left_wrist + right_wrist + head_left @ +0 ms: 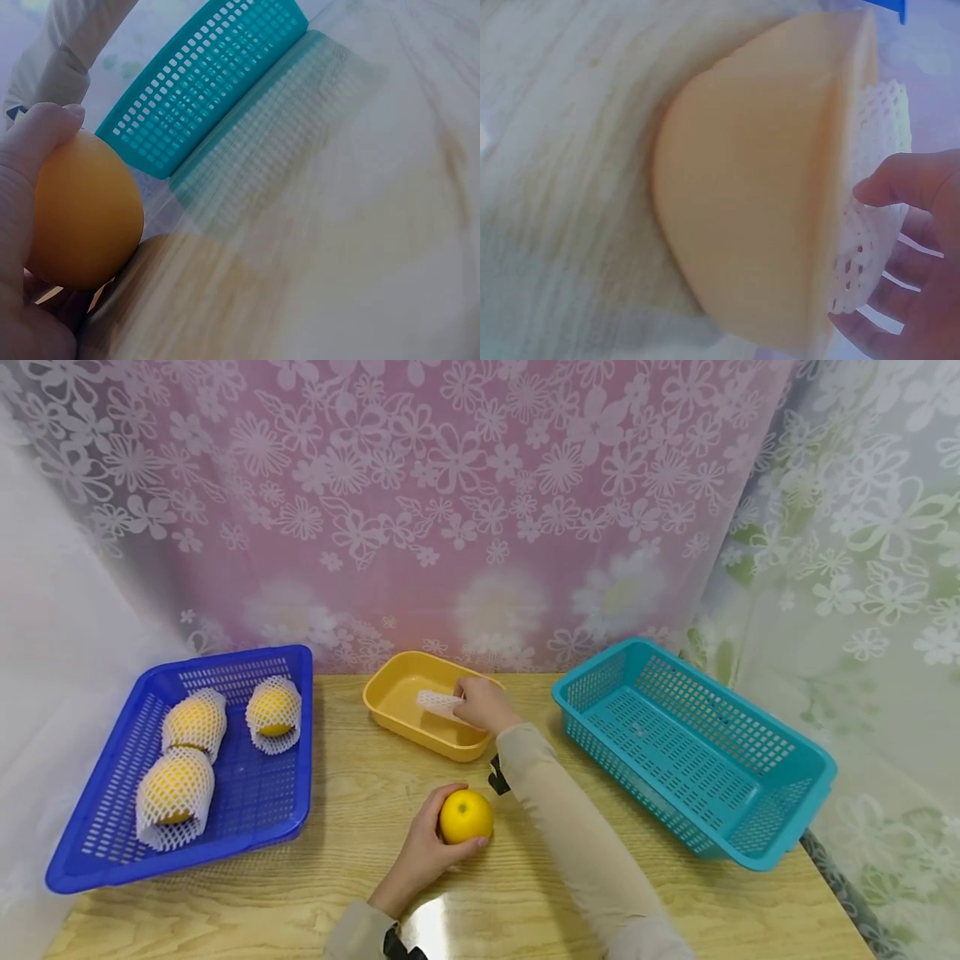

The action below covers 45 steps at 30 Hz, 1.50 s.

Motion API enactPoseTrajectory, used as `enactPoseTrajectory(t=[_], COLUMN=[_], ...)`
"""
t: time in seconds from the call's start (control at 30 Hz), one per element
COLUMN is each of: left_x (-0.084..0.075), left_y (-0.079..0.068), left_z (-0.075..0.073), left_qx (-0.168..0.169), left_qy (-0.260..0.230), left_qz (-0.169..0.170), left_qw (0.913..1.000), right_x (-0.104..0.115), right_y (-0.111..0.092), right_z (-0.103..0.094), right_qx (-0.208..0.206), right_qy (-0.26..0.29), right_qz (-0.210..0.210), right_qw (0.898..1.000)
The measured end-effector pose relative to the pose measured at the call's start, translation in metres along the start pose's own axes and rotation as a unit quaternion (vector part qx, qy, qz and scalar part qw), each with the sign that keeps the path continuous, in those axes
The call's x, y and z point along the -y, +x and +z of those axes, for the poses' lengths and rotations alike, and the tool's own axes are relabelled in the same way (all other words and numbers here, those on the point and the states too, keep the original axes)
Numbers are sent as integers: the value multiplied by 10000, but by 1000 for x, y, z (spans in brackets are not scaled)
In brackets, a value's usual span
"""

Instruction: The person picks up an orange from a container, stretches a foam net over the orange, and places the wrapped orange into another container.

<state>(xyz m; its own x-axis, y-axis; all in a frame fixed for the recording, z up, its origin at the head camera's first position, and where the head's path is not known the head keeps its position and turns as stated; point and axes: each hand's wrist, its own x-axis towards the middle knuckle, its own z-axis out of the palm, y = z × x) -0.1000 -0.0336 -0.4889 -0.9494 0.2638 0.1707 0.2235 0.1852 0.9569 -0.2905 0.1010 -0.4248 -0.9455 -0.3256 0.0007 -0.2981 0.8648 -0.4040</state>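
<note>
My left hand [425, 846] grips a bare yellow orange [467, 817] just over the tabletop, thumb on its near side. In the left wrist view the thumb curls over the top of the orange [90, 210]. My right hand [486, 703] pinches a white foam net sleeve [438, 702] over the small yellow basin [382, 695]. The right wrist view has the net sleeve [877, 187] between thumb and fingers, partly behind the basin's wall [750, 165].
On the left a blue basket [258, 810] holds several fruits in foam nets, such as a netted fruit [273, 710]. A teal basket [675, 752] stands at the right. Behind the wooden table [345, 777] hangs a pink flowered curtain [420, 510].
</note>
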Motion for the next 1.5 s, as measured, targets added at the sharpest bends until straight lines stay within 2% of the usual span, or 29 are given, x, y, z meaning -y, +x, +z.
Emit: enactPoseTrajectory(t=[0.27, 0.4, 0.8, 1.0, 1.13, 1.3, 1.4, 1.5], left_x=[-2, -1, 0, 1, 0, -2, -3, -5], left_y=[1, 1, 2, 0, 0, 0, -1, 0], left_z=[1, 1, -1, -1, 0, 0, -1, -3], left_qx=[13, 38, 41, 35, 43, 105, 161, 231], left_qy=[-1, -25, -14, 41, 59, 92, 69, -160], left_qz=[23, -6, -41, -143, -126, -146, -197, -210], left_qw=[10000, 10000, 10000, 9999, 9999, 9998, 9997, 9994], right_x=[0, 2, 21, 32, 38, 42, 44, 44], right_y=[-7, -11, -33, -50, -67, -90, -102, -114], right_z=[-15, -22, -50, -64, -75, -86, -91, -91], right_qx=[-355, -499, -962, -1370, -1695, -2073, -2183, -2160], right_qy=[736, 927, 1275, 1253, 1512, 2281, 2608, 2789], right_qz=[20, 63, 99, 5, -342, -978, -1200, -1258], right_qw=[9967, 9944, 9871, 9826, 9733, 9463, 9327, 9272])
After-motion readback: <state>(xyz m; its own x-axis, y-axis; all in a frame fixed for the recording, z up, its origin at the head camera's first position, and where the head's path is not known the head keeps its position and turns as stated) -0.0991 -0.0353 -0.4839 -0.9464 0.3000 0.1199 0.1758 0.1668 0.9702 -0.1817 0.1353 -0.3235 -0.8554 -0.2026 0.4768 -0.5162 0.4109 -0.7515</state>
